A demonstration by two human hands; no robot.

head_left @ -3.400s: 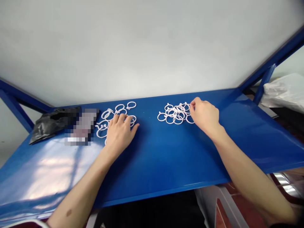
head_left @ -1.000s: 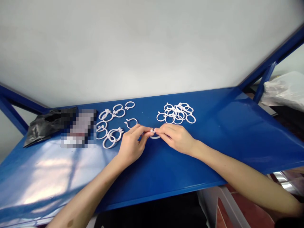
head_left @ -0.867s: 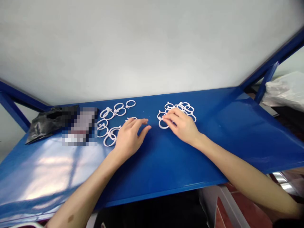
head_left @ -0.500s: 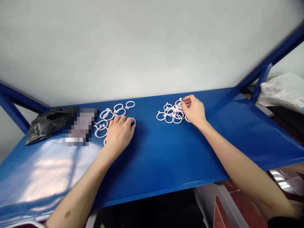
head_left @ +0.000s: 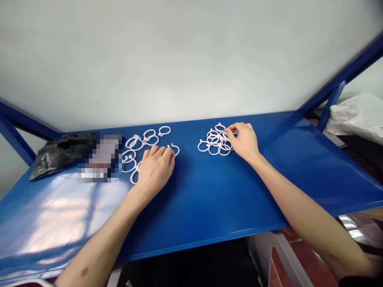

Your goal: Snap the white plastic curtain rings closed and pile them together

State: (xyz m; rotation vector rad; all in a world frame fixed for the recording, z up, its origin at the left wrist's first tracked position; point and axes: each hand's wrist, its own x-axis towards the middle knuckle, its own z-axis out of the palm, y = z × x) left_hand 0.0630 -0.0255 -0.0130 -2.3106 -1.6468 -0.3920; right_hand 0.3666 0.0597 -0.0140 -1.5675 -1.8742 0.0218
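My left hand (head_left: 156, 169) is low over the left part of the blue table, its fingertips closed on a white curtain ring (head_left: 176, 150) with a small eyelet. Several more white curtain rings (head_left: 151, 139) lie loosely behind and to the left of that hand, some partly covered by it. On the right, a heap of overlapping white curtain rings (head_left: 214, 148) lies on the table. At the heap's right edge, my right hand (head_left: 245, 139) has thumb and fingers pinched on a curtain ring (head_left: 234, 135), which the fingers partly hide.
A black plastic bag (head_left: 49, 159) and a blurred-out flat object (head_left: 103, 155) lie at the left of the blue table (head_left: 203, 207). A pale wall (head_left: 191, 59) stands behind. Blue frame bars (head_left: 330, 103) and a clear plastic bag (head_left: 357, 115) are at the right.
My left hand has moved slightly right, and the ring at its fingertips has shifted with it. My right hand has moved a little down; a ring at the heap's top now lies farther left.
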